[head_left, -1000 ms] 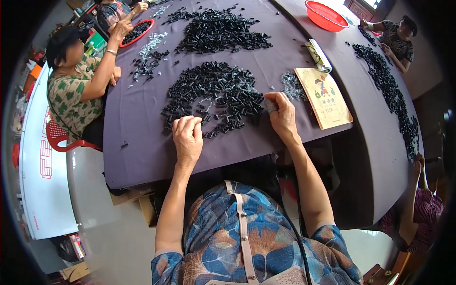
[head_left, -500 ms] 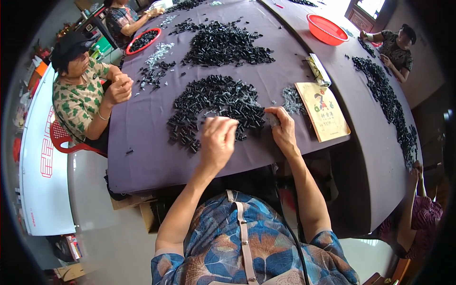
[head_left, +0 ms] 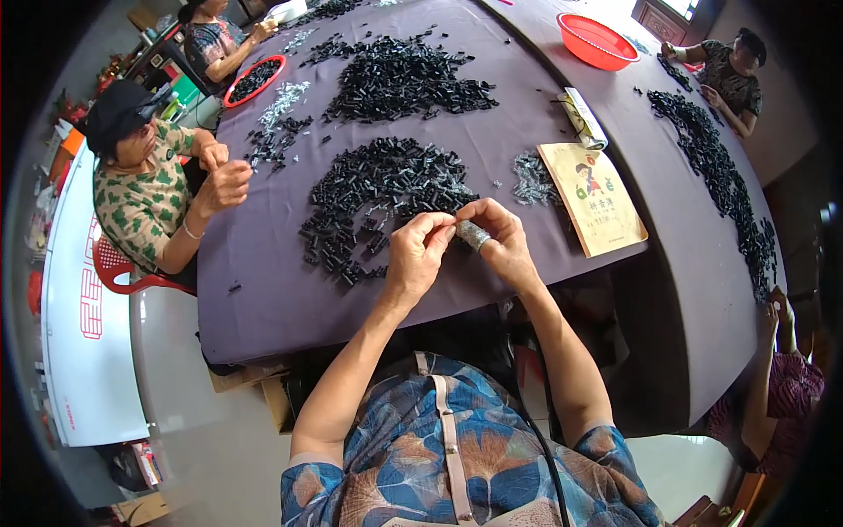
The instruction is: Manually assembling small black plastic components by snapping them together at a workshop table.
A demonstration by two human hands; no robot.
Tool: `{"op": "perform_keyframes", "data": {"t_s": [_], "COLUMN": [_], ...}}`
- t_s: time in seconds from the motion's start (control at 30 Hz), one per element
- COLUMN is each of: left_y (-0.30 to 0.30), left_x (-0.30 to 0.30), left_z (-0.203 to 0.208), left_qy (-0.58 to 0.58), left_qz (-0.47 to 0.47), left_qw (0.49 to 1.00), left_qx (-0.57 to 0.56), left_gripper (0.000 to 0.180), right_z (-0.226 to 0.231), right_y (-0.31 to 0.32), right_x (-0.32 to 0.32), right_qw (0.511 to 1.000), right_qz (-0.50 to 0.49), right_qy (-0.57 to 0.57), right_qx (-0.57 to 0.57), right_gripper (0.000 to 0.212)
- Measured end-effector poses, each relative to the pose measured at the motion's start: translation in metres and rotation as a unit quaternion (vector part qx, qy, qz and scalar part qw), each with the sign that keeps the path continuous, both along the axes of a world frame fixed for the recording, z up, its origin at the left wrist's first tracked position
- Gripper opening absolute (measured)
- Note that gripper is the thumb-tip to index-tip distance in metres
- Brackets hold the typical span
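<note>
My left hand (head_left: 418,256) and my right hand (head_left: 504,244) meet fingertip to fingertip over the near edge of a heap of small black tubular pieces (head_left: 356,189). Both are closed in a pinch. Whatever sits between the fingertips is too small to make out. A greyish, glinting wrap or clump (head_left: 472,234) shows at my right thumb; I cannot tell whether it is worn or held. Right of the heap lies a small pile of clear greyish bits (head_left: 532,180).
A tan printed booklet (head_left: 606,215) and a white roll-like packet (head_left: 583,121) lie to the right. Farther off are another black heap (head_left: 399,81), a red basin (head_left: 597,41) and a red tray (head_left: 230,99). A co-worker (head_left: 145,189) sits at the left, with others around the table.
My hands, apart half a second ago, have come together. The left moved right and the right moved left and slightly down. The seated co-worker's hands have also shifted.
</note>
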State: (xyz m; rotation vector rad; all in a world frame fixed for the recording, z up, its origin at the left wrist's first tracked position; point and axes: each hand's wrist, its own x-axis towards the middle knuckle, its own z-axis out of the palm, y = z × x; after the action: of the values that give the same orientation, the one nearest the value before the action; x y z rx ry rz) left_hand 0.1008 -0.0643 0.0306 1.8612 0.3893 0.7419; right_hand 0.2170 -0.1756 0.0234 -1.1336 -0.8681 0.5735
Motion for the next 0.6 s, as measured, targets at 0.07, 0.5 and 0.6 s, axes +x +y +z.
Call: {"op": "perform_keyframes", "data": {"t_s": [0.07, 0.5, 0.6], "left_y": [0.004, -0.005, -0.006], "left_x": [-0.001, -0.006, -0.006], "left_z": [0.000, 0.000, 0.005], "left_qy": [0.022, -0.025, 0.004], "left_qz": [-0.013, -0.014, -0.005], "left_qw": [0.999, 0.969, 0.979], "left_qx": [-0.036, -0.244, -0.204], "left_gripper": [0.009, 0.015, 0.018], "right_z": [0.003, 0.012, 0.012], "right_y": [-0.003, -0.003, -0.002], "right_x": [0.002, -0.010, -0.013], "right_qw": [0.999, 0.993, 0.994], "right_qz": [0.032, 0.032, -0.040], "right_qy": [0.018, -0.086, -0.087], "right_qx": [-0.037, -0.069, -0.055], "right_gripper": [0.038, 0.021, 0.021]}}
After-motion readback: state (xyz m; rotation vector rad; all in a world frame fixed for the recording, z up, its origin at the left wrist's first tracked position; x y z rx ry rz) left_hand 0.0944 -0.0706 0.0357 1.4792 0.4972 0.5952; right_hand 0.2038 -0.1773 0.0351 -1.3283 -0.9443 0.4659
